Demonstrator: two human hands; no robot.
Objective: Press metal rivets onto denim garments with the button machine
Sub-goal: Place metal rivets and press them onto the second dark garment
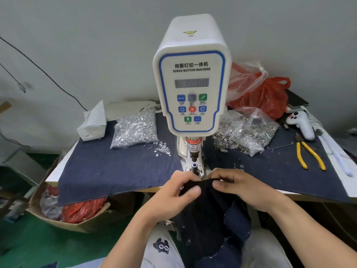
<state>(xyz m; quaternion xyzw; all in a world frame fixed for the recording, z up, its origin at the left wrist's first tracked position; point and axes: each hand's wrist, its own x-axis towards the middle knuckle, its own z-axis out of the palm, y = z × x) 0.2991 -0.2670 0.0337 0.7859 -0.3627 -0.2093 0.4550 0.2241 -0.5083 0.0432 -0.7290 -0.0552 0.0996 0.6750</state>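
A grey wall backs a bench [58,172] draped in blue denim cloth. At frame centre stands the white button machine [192,74]. Just below its die, the left hand [178,192] and right hand [236,185] each pinch the top edge of a dark denim garment [212,219], fingers curled, thumbs on the fabric. Bags of rivets [135,129] lie left of the machine; yellow pliers [309,155] lie at right.
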